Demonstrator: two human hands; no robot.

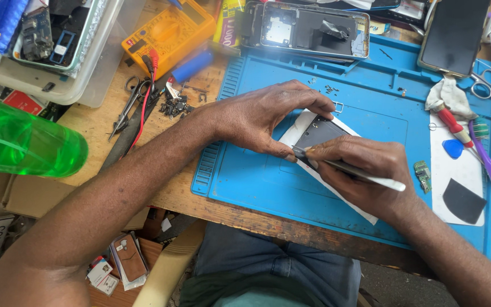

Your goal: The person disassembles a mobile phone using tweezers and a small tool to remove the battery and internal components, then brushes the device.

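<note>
— Where does the phone (319,133) lie?

— Flat on a white sheet (348,202) on the blue mat (268,176), near the middle of the bench; its long axis runs on a slant, from upper left down toward lower right, and most of its lower end is hidden under the right hand (365,170).

— And the left hand (262,116)?

— It arches over the upper left end; fingers curved and spread along the far edge, thumb pressed to the near edge — a pinch across the phone's width.

— What does the right hand hold?

— A slim tool with a white handle (370,176); thumb and fingers are pressed together around it, pen-fashion; the shaft lies roughly along the phone's near long edge, its tip meeting that edge just beside the left thumb.

— So which hand is nearer the working point?

— Both touch the phone; the tool's tip sits between the two thumbs, the phone's body lying up and away from it.

— Anything close by?

— A blue pick (453,149) and a red-handled screwdriver (453,124) to the right, well apart.
</note>
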